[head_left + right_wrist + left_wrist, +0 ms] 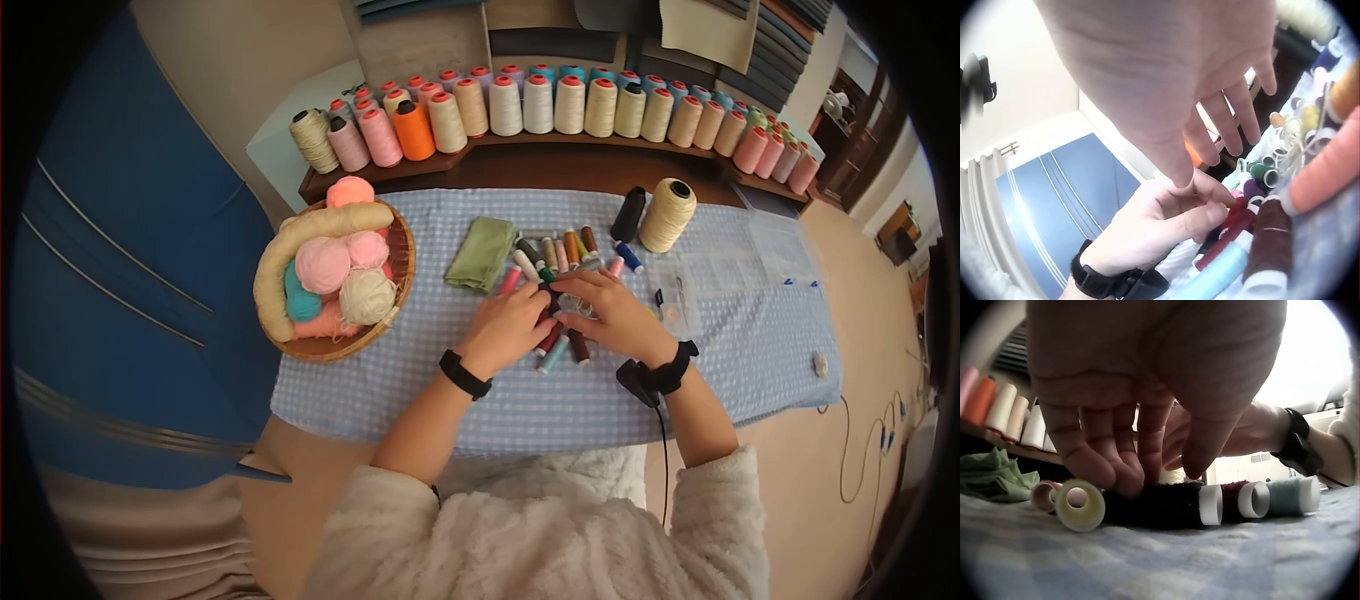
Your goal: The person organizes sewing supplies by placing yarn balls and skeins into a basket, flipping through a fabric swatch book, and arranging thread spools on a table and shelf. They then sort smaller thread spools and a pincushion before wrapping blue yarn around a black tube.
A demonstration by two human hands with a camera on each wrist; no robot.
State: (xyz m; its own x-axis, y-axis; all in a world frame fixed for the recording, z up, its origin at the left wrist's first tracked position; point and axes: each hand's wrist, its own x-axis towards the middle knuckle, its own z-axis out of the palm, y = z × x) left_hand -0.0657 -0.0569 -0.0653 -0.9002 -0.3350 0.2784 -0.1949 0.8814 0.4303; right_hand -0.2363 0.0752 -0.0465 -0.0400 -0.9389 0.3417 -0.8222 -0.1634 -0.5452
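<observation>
Many small thread spools lie in a loose cluster on the checked cloth. Over their left side is my left hand [510, 325], fingers reaching down; in the left wrist view the fingertips are right at a black spool [1154, 505], with the thumb apart from them. Beside it lie a dark red spool [1232, 497], a pale teal spool [1294, 495] and a yellowish one [1082, 515]. My right hand [620, 315] hovers over the cluster's right side, its fingers straight and spread. Below it are a brown spool [1269, 240], a coral spool [1329, 165] and loose white string [1294, 134].
A wicker basket [405, 250] of yarn balls stands left, a folded green cloth [482, 252] behind the spools. A black cone [628, 213] and cream cone [668, 215] stand back right, near clear plastic boxes [680, 300]. Rows of thread cones line the curved shelf [480, 150] behind.
</observation>
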